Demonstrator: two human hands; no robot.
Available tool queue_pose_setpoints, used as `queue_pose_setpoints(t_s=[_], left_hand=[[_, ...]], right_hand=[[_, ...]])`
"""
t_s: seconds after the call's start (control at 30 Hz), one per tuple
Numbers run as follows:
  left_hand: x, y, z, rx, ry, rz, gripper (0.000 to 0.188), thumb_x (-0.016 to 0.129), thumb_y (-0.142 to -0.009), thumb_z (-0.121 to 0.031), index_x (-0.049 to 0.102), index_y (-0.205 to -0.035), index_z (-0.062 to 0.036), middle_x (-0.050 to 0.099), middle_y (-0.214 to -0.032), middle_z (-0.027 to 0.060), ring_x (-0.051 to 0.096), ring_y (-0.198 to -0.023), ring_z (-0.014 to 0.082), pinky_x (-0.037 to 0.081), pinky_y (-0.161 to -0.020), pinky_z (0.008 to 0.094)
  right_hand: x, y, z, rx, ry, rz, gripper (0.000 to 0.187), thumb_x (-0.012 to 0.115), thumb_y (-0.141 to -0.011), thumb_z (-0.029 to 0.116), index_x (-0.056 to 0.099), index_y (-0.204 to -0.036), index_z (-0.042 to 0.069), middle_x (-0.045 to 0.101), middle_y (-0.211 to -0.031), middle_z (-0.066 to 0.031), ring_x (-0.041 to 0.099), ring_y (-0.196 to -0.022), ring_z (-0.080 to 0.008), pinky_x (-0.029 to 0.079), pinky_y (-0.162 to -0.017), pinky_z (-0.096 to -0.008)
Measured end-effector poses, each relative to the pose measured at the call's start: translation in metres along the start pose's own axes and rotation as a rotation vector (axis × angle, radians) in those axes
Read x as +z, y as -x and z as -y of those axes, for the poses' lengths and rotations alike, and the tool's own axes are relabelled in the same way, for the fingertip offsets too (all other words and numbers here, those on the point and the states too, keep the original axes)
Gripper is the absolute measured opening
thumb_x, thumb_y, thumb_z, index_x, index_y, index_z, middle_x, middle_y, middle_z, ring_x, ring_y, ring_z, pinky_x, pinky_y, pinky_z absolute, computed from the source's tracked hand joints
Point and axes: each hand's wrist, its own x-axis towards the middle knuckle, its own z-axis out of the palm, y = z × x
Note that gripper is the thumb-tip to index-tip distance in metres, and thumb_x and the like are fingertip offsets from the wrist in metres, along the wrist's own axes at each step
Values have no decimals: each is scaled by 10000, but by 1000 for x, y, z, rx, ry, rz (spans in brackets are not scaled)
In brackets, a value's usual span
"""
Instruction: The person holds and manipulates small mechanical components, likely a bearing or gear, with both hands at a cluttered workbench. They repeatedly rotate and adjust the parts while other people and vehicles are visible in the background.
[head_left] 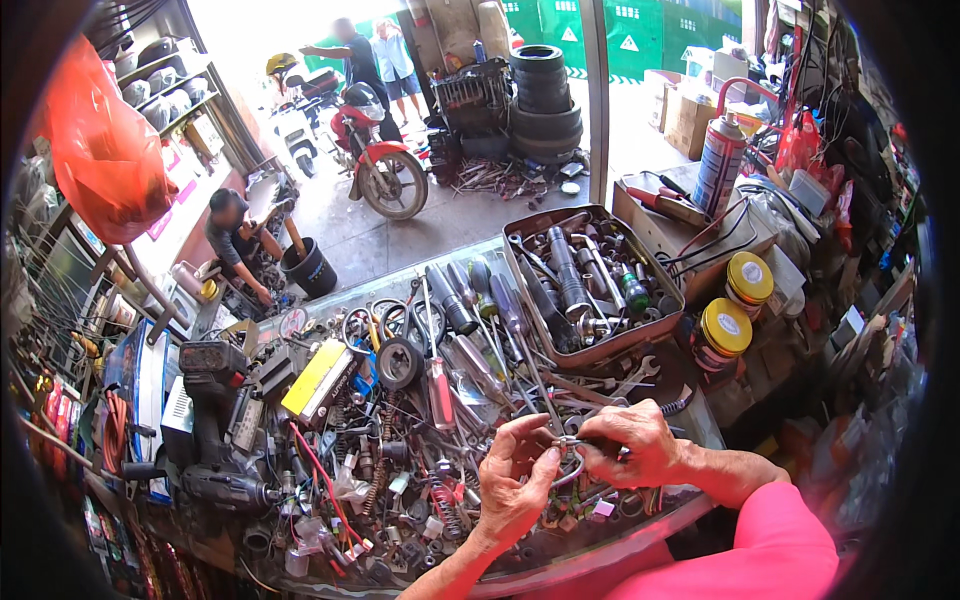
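Observation:
Over the front right part of a cluttered workbench, both my hands meet at a small silver metal piece with a curved, loop-like part below it. My left hand pinches the piece between thumb and fingers from the left. From the right, my right hand closes its fingers on the same piece; a short dark end shows below its fingertips, too small to name. A dark ribbed object lies just beyond the right knuckles. Near the hands are an open-ended wrench and a screwdriver with a red handle.
A metal tray of tools sits behind my hands. Yellow-lidded tins and a spray can stand right. A cordless drill and black tape roll lie left. Beyond, a person crouches by a black bucket, near a red motorcycle.

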Motion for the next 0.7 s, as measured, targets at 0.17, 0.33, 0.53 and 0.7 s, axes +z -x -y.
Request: queue_pose_setpoints(t_s=[0.17,0.33,0.53,0.7], left_hand=[[2,-1,-2,-24,-37,-17,281,569,-920,-32,496,-1190,-1,610,-891,63,580,-670,92,496,-595,222],[-2,-1,-5,-137,0,-47,242,608,-913,-72,546,-1141,-19,604,-811,14,564,-663,56,481,-553,205],[2,-1,5,47,-170,-176,228,647,-887,-77,580,-1094,-9,634,-823,23,586,-668,59,489,-569,208],[2,2,9,72,-126,-136,256,631,-884,-29,548,-1124,3,647,-930,71,622,-760,93,531,-628,229]], right_hand=[[0,0,1,-2,6,12,199,691,-690,24,610,-871,12,585,-658,-90,572,-496,-228,454,-427,-319],[2,0,3,-16,22,11,184,697,-691,25,618,-856,12,591,-651,-83,575,-488,-204,449,-423,-302],[4,0,1,25,64,-65,140,694,-687,13,641,-817,14,591,-621,-62,565,-465,-159,432,-410,-275],[5,3,0,90,101,-54,176,699,-705,63,641,-863,11,621,-674,-88,610,-512,-215,476,-444,-307]])
